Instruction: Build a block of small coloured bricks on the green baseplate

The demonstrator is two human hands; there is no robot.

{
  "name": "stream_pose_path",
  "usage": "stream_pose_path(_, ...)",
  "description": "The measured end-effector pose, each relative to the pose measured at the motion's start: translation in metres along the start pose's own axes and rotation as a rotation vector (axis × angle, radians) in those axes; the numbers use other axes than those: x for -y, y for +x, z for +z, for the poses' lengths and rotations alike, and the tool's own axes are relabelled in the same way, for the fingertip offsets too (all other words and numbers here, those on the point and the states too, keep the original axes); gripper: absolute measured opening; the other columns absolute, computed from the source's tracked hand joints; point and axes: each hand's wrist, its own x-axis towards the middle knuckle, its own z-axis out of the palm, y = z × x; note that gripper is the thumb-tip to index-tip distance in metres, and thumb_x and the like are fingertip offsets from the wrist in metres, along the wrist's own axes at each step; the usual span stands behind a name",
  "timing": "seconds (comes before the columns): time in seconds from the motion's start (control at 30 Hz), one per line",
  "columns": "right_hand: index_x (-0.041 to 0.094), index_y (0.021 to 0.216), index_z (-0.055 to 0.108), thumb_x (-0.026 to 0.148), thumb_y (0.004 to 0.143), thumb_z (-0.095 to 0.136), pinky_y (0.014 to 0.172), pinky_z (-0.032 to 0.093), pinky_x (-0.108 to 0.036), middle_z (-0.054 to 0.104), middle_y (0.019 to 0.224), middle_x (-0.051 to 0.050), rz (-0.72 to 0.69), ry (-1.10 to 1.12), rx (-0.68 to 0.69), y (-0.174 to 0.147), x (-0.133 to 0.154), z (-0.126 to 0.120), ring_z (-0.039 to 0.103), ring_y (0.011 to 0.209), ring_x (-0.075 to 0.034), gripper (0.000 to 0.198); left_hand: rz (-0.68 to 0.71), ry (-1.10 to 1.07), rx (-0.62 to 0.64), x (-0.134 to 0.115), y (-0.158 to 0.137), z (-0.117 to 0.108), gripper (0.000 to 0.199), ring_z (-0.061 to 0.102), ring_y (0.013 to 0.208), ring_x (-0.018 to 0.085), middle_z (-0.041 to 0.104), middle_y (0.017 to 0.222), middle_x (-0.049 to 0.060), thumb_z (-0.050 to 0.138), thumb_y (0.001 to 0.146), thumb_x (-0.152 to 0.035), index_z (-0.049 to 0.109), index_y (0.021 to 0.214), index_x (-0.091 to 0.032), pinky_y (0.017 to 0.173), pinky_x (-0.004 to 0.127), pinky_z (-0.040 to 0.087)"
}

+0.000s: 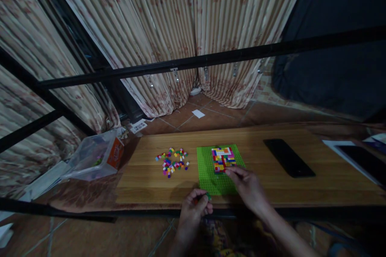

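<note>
A green studded baseplate [211, 176] lies on the wooden board, bearing a block of many-coloured toy bricks [222, 159] built tightly together. My right hand [245, 184] reaches over the plate's right side, thumb and forefinger pinched at the near edge of the built block; whatever is between the fingertips is hidden. Just off the plate's near left corner, my left hand [196, 202] is closed around a small green toy brick [208, 196] that shows at its fingertips. Left of the plate, many loose toy bricks [172, 163] lie in a scattered heap.
The wooden board [138, 184] carries a black phone-like slab [288, 157] on the right. A clear plastic box [93, 156] with an orange label stands at its left. A dark metal rail [193, 62] crosses in front of patterned curtains [163, 16].
</note>
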Motion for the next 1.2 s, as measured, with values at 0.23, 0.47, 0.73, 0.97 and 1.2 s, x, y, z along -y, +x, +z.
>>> stream_pose_path(0.23, 0.023, 0.085, 0.070, 0.029, 0.087, 0.048, 0.080, 0.046, -0.035, 0.067, 0.093, -0.006, -0.408, -0.485, -0.018, 0.041, 0.002, -0.003, 0.061, 0.087, -0.021, 0.023, -0.014, 0.005, -0.032, -0.005, -0.002, -0.008, 0.039, 0.056, 0.054, 0.009, 0.061, 0.061, -0.001, 0.082, 0.052, -0.037, 0.062, 0.077, -0.014, 0.057, 0.023, 0.049)
stream_pose_path(0.47, 0.025, 0.083, 0.071, 0.027, 0.085, 0.053, 0.079, 0.047, -0.035, 0.067, 0.092, -0.005, -0.428, -0.543, -0.018, 0.049, -0.006, 0.002, 0.060, 0.088, -0.021, 0.018, 0.006, 0.022, -0.027, -0.005, 0.003, -0.016, 0.031, 0.054, 0.055, 0.008, 0.060, 0.063, -0.001, 0.078, 0.060, -0.034, 0.062, 0.078, -0.015, 0.058, 0.022, 0.048)
stream_pose_path(0.73, 0.023, 0.075, 0.067, 0.027, 0.082, 0.058, 0.076, 0.045, -0.031, 0.065, 0.086, -0.002, -0.381, -0.534, -0.040, 0.054, -0.010, 0.004, 0.060, 0.082, -0.018, 0.012, -0.004, 0.014, 0.003, -0.001, 0.011, -0.018, 0.028, 0.054, 0.055, 0.007, 0.060, 0.064, -0.002, 0.076, 0.063, -0.033, 0.060, 0.078, -0.016, 0.058, 0.021, 0.047)
stream_pose_path(0.97, 0.020, 0.083, 0.067, 0.025, 0.089, 0.049, 0.075, 0.043, -0.030, 0.065, 0.091, -0.005, -0.537, -0.794, -0.071, 0.043, -0.005, 0.008, 0.058, 0.082, -0.019, 0.019, -0.017, 0.021, 0.005, 0.000, 0.015, -0.019, 0.030, 0.054, 0.053, 0.009, 0.060, 0.059, -0.002, 0.076, 0.062, -0.034, 0.058, 0.079, -0.016, 0.056, 0.022, 0.045)
stream_pose_path(1.2, 0.016, 0.094, 0.066, 0.016, 0.088, 0.047, 0.076, 0.040, -0.032, 0.064, 0.095, -0.009, -0.571, -1.176, -0.016, 0.030, 0.006, 0.013, 0.055, 0.084, -0.022, 0.020, -0.028, 0.039, -0.012, 0.000, 0.015, -0.018, 0.030, 0.054, 0.051, 0.009, 0.058, 0.055, -0.003, 0.074, 0.063, -0.035, 0.059, 0.080, -0.016, 0.054, 0.022, 0.043)
